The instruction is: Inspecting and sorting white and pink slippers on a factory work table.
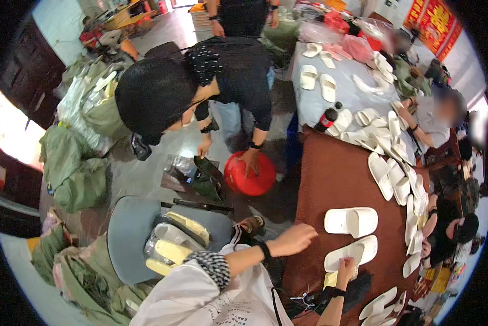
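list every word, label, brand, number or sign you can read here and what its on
I won't copy any wording, but here is where print shows:
Red wall banner: large yellow characters.
White shirt of the camera wearer: rows of small dark print.
Red-and-black bottle: any print too small to read.
White slippers on the brown cloth: no readable marks.

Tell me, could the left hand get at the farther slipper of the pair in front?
Probably yes: the left hand is near the farther slipper, with nothing visible between them.
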